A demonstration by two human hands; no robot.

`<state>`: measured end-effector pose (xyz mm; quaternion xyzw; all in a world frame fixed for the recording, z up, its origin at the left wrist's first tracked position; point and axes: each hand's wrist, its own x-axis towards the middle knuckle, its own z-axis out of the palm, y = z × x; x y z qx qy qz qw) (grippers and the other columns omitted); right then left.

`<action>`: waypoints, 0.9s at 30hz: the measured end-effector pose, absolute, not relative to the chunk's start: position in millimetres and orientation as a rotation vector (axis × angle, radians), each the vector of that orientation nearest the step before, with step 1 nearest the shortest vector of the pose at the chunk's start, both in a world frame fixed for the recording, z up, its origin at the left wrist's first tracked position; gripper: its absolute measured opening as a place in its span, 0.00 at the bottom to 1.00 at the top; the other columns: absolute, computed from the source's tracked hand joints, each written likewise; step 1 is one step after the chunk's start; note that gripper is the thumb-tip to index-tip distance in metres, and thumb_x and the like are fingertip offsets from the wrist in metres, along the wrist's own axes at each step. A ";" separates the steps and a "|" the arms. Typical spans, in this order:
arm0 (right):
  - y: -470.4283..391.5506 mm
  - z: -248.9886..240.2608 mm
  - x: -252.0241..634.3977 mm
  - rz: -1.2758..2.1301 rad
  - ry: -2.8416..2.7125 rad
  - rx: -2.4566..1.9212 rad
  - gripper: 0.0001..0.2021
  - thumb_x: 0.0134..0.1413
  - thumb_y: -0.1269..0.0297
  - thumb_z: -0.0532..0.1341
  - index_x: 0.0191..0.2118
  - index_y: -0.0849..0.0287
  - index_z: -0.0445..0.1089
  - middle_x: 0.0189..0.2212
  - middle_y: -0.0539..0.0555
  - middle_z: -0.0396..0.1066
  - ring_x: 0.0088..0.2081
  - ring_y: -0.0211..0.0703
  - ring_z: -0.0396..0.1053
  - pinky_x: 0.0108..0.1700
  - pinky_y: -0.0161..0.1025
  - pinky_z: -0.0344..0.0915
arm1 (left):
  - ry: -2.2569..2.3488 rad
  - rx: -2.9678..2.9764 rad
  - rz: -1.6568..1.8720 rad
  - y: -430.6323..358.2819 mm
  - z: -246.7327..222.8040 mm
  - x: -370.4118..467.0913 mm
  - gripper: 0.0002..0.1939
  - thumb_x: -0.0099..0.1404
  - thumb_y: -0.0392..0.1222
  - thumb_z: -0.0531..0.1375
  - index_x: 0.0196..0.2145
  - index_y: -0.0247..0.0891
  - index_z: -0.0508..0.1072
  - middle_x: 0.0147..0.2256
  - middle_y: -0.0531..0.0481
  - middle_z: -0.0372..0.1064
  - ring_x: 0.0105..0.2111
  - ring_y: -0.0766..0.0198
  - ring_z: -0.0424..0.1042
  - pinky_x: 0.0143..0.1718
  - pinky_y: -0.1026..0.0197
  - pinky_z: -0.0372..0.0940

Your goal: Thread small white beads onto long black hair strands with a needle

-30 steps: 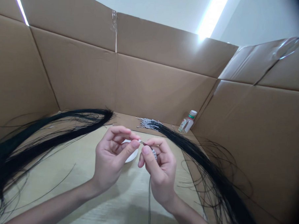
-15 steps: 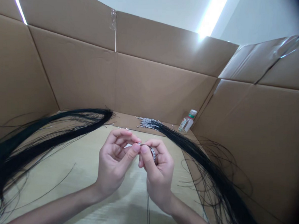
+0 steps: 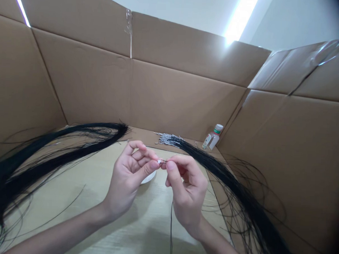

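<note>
Above the table, my left hand (image 3: pixel 128 177) pinches a small white bead (image 3: pixel 159 161) between thumb and forefinger. My right hand (image 3: pixel 187 193) is closed in a pinch on a thin black cord (image 3: pixel 163 161), whose end reaches the bead. Whether the cord passes through the bead is too small to tell. The cord's tails hang from below my right hand toward the table's front. Partly hidden behind my left thumb, a white round dish (image 3: pixel 149 177) sits on the table; its contents are out of sight.
Long bundles of black cord lie at the left (image 3: pixel 44 157) and right (image 3: pixel 226 174). The right bundle ends in beaded strands (image 3: pixel 169 139). A small clear bottle (image 3: pixel 212 138) with a white cap stands tilted-looking in the back corner. Cardboard walls (image 3: pixel 184 99) surround the pale table (image 3: pixel 99 191).
My right hand has moved slightly right, away from my left, exposing cord between them. The beaded loop at my right fingers is now out of sight. More of the white dish shows.
</note>
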<state>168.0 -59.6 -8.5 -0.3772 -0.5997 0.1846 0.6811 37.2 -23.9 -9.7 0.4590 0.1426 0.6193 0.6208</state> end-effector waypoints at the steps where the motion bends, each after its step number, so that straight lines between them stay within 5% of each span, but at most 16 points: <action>1: -59.8 -7.8 168.8 0.346 -1.371 -0.853 0.05 0.66 0.70 0.61 0.39 0.54 0.74 0.32 0.48 0.76 0.29 0.36 0.69 0.31 0.35 0.66 | 0.322 1.039 1.400 -24.2 -9.9 37.3 0.17 0.64 0.30 0.69 0.43 0.43 0.66 0.34 0.58 0.76 0.35 0.70 0.78 0.39 0.71 0.73; 27: -59.2 1.0 177.4 -0.209 -1.605 -0.852 0.07 0.59 0.78 0.62 0.34 0.59 0.70 0.26 0.48 0.71 0.28 0.36 0.66 0.31 0.37 0.62 | 0.309 0.993 1.272 -22.6 -12.8 39.7 0.16 0.66 0.31 0.68 0.43 0.43 0.65 0.35 0.59 0.74 0.36 0.72 0.76 0.39 0.71 0.73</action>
